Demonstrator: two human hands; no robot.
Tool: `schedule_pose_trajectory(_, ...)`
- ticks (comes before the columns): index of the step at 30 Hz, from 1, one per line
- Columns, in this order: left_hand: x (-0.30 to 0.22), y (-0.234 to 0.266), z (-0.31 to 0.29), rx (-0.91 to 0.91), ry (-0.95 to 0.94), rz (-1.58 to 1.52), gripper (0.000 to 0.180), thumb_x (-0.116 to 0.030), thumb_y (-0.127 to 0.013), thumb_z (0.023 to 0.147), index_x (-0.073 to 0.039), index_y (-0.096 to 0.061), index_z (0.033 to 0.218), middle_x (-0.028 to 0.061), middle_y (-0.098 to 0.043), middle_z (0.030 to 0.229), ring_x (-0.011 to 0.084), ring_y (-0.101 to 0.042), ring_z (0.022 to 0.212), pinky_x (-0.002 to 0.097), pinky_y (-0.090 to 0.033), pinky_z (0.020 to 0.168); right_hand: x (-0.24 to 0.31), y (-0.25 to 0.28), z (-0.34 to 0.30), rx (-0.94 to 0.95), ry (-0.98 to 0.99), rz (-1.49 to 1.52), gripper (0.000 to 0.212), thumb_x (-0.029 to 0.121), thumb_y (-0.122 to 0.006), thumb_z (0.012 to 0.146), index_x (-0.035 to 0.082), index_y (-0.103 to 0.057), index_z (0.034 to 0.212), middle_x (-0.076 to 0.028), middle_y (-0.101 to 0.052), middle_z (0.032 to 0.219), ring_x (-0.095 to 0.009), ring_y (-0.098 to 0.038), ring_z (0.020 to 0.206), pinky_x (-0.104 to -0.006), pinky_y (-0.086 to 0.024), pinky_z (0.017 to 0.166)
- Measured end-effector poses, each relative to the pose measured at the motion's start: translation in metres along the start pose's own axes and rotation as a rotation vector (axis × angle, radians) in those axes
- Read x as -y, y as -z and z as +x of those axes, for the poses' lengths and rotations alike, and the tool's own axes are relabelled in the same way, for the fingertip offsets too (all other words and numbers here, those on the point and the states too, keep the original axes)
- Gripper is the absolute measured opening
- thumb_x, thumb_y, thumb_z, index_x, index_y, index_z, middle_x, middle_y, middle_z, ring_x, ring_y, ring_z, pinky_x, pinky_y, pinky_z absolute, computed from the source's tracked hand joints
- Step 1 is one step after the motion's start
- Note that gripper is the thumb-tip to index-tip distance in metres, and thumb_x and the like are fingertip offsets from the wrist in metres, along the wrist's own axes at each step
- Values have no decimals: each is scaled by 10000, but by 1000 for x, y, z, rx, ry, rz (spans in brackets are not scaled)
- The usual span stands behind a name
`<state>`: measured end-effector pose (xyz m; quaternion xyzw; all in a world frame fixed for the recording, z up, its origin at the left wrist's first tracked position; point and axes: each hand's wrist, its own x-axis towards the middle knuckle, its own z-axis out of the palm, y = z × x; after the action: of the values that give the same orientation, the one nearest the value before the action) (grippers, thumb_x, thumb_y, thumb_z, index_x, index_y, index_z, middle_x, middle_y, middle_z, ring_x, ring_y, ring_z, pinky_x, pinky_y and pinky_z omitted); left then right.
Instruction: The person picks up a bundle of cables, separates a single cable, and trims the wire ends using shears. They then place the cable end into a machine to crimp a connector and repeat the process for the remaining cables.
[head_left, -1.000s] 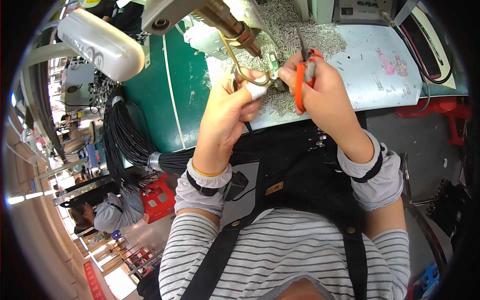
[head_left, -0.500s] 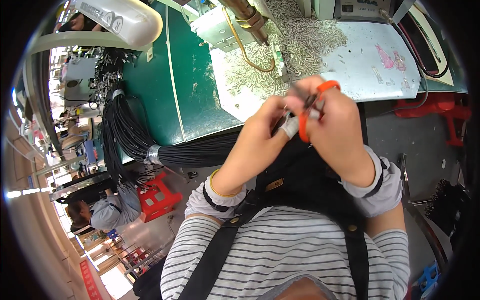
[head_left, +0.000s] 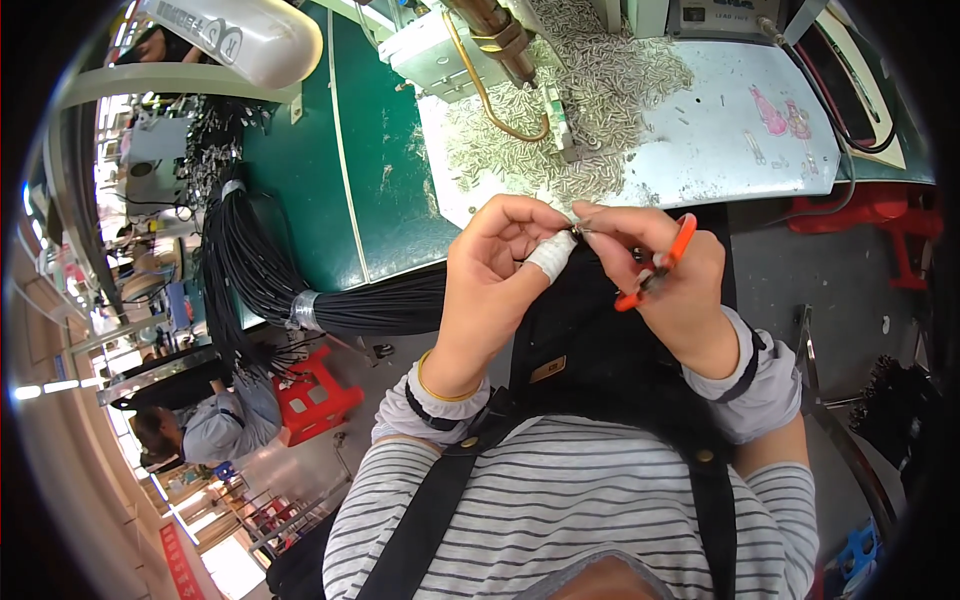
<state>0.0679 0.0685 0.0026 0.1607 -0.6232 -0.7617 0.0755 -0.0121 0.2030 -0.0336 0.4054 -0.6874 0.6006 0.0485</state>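
My left hand (head_left: 492, 282) has its thumb, wrapped in white tape, pinched against the index finger on a tiny dark piece (head_left: 575, 231); its kind is too small to tell. From the other side, the thumb and index finger of my right hand (head_left: 672, 262) meet the same piece. Tucked in the right palm are orange-handled scissors (head_left: 683, 240), their blades mostly hidden by the fingers. A thick bundle of black cables (head_left: 385, 306) runs from the left to behind my left hand. Just beyond both hands lies a heap of small silvery metal pins (head_left: 590, 175) on a white board (head_left: 725, 150).
A press-like machine (head_left: 500, 45) with a copper tube stands over the pins. The green tabletop (head_left: 300, 180) spreads to the left. Red stools (head_left: 318, 395) stand at the left and right. A seated person (head_left: 215, 425) is at the far left.
The scissors have shifted from upright between the hands back into my right palm, handles tilted. Both hands have lowered slightly toward me, and their fingertips now meet at the small piece.
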Motion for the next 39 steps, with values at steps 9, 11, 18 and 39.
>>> schedule_pose_trajectory(9,2,-12,-3,-60,-181,433,183,105,-538,745,49,-512,917,78,-562,915,104,-543,856,201,-431,766,9,-7,1,-73,-325,232,152,-32,-596,727,-28,-557,873,-90,-629,806,-102,-595,623,-197,-456,546)
schedule_pose_trajectory(11,0,-11,-1,-93,-14,106,172,105,-538,746,53,-518,910,81,-566,913,109,-544,872,208,-433,774,10,-9,2,-103,-457,441,132,-31,-590,735,-31,-552,862,-87,-626,795,-100,-591,611,-200,-452,533)
schedule_pose_trajectory(18,-3,-5,1,-106,82,-141,168,100,-536,754,55,-524,915,89,-574,913,117,-551,872,221,-439,782,14,15,0,186,-448,86,175,82,-659,718,-15,-518,757,-77,-584,643,-102,-584,586,-226,-378,431)
schedule_pose_trajectory(39,-3,13,70,-76,130,-250,112,-9,-567,774,-9,-547,884,-32,-478,628,-2,-301,428,159,-185,369,-7,3,45,-103,-726,353,190,174,-536,838,-1,-506,768,3,-463,523,-70,-430,396,-200,-337,366)
